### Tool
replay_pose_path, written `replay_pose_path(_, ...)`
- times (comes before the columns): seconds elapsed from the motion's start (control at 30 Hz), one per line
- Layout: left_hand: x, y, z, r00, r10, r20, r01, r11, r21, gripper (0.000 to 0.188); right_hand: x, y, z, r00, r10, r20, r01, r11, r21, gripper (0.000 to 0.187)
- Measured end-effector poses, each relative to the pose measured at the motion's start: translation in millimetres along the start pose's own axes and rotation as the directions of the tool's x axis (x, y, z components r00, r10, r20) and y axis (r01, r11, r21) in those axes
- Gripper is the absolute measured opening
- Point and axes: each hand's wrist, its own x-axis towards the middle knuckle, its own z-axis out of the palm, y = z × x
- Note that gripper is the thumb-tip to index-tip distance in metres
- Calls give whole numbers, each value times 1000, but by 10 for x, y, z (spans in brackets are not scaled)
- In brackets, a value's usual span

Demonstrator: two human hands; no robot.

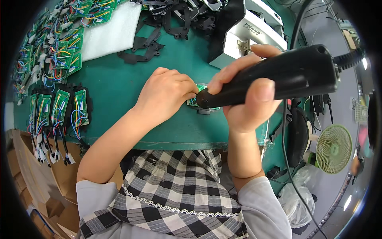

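My right hand grips a black electric screwdriver, held almost level with its tip pointing left. The tip rests on a small green circuit board lying on the green table. My left hand is closed over the board's left side, fingers pinching it in place. Most of the board is hidden under the fingers and the tool. A black cable leaves the tool's rear to the right.
A row of green circuit boards with coloured wires lies at the table's left front edge, with more boards piled at far left. Black plastic parts, a white foam sheet, a white machine. A small fan stands lower right.
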Motion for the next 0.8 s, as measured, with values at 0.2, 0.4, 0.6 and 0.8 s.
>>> replay_pose_path(0.2,1,-5,8,1000,0,-18,0,1000,21,6,-34,83,92,999,-42,13,43,997,-59,74)
replay_pose_path(0.4,-13,-15,14,1000,-3,-7,3,1000,-11,3,-78,102,148,991,-61,122,61,998,-1,75)
replay_pose_path(0.6,-19,-9,39,1000,13,-27,-14,999,-41,6,-18,84,128,988,-48,144,50,999,-9,81)
replay_pose_path(0.8,-46,129,44,993,116,-8,-116,992,46,42,209,25,-426,969,191,-154,-61,797,601,64)
